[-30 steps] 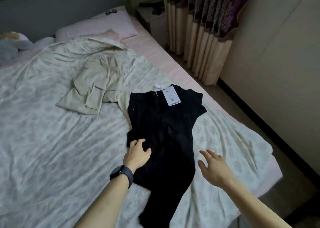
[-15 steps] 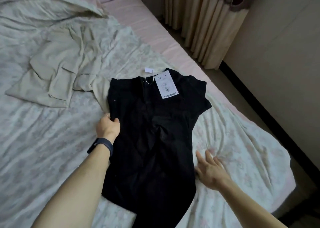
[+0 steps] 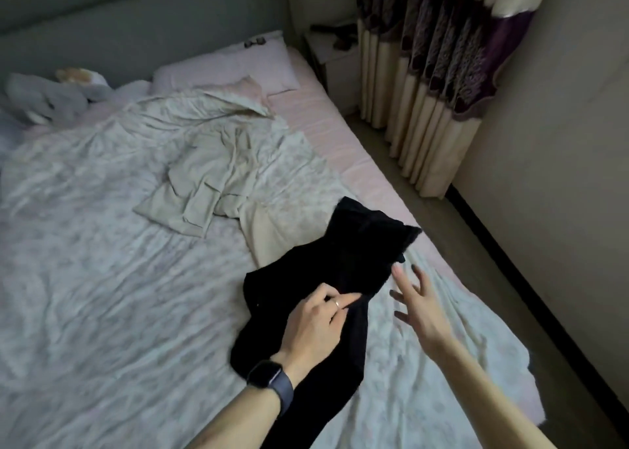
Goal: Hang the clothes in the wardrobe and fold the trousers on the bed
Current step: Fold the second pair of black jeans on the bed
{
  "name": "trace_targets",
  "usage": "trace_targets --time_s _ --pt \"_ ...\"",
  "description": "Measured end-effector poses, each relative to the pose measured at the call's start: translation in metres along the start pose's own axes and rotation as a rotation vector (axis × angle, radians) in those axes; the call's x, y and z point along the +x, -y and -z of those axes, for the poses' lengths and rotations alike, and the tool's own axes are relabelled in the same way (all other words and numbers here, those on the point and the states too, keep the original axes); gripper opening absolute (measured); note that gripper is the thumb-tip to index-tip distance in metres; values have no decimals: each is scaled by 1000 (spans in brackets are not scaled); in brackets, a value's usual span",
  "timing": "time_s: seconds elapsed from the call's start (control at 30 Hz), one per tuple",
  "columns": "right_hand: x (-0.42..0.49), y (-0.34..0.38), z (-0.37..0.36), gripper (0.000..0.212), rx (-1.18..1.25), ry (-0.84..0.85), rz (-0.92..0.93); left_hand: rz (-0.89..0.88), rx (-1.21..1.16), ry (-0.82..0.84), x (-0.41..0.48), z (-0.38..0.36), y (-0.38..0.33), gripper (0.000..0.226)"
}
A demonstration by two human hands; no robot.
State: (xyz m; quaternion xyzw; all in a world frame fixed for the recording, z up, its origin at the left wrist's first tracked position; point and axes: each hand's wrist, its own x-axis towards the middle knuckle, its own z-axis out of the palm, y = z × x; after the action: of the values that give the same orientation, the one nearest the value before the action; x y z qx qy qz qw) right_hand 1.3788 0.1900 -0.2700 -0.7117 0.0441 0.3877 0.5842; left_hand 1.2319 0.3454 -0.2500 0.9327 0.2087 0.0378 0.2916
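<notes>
- Trousers (image 3: 357,244), the black ones, are lying on the bed (image 3: 102,278) near its right edge. They're looking narrower than half a second ago, because the left side is getting carried over onto the right half. The white tag that was showing at the waist is now getting hidden by the fold.
- Left hand (image 3: 316,326), the one wearing the watch (image 3: 269,377) and ring (image 3: 336,304), is pinching the dark fabric at the folded edge, with thumb and fingers closing on it. A moment ago it was gripping the left waist edge, out at the side.
- Right hand (image 3: 418,309) is hovering just beside the trousers' right edge, fingers spread apart and holding nothing. Earlier it was lying low on the sheet by the leg.
- My guess for the task is that the lengthwise fold is happening right now, one leg getting stacked on the other. It's probably still needing a smooth-down and a fold across after this.
- Beige garment (image 3: 204,189) is sitting crumpled further up the bed, just beside the trousers, and it's still waiting its turn.
</notes>
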Motion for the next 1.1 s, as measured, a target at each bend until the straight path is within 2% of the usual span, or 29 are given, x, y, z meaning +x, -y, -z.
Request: trace_targets --time_s 0.07,0.13,0.2,0.27,0.33,0.37,0.47,0.6,0.67,0.73,0.83,0.87,1.0,1.1 --pt "-12 21 10 90 112 -47 -5 -32 -33 31 -26 -12 -36 36" --pt "-27 18 24 76 147 -146 -115 -29 -57 92 -58 -20 -68 36" --pt "-40 -1 39 56 107 -217 -200 13 -55 194 -83 -28 -79 36" --pt "-65 -23 55 36 64 -241 -203 88 -19 364 -108 -32 -80 37" --pt "-91 -43 66 33 69 -212 -148 181 -60 497 -127 -32 -77 38" --pt "-106 -51 70 34 60 -177 -112 255 -138 500 -132 -30 -76 39" --pt "-147 -71 68 29 68 -30 -26 479 -463 373 -137 -18 -79 55" --pt "-182 -87 58 24 15 57 56 435 -565 345 -131 0 -99 76" --pt "-195 -84 49 25 -11 169 106 404 -549 367 -129 6 -111 80" --pt "-208 -77 40 24 -50 255 151 376 -493 360 -129 9 -122 68" --pt "-215 -72 29 29 -68 255 166 346 -409 293 -129 18 -120 23" --pt "-217 -71 28 32 -59 246 165 329 -371 292 -129 23 -116 17" --pt "-218 -71 24 34 -93 258 150 344 -259 268 -134 37 -95 26" --pt "-216 -75 33 26 -141 125 119 369 -201 205 -136 57 -82 30"
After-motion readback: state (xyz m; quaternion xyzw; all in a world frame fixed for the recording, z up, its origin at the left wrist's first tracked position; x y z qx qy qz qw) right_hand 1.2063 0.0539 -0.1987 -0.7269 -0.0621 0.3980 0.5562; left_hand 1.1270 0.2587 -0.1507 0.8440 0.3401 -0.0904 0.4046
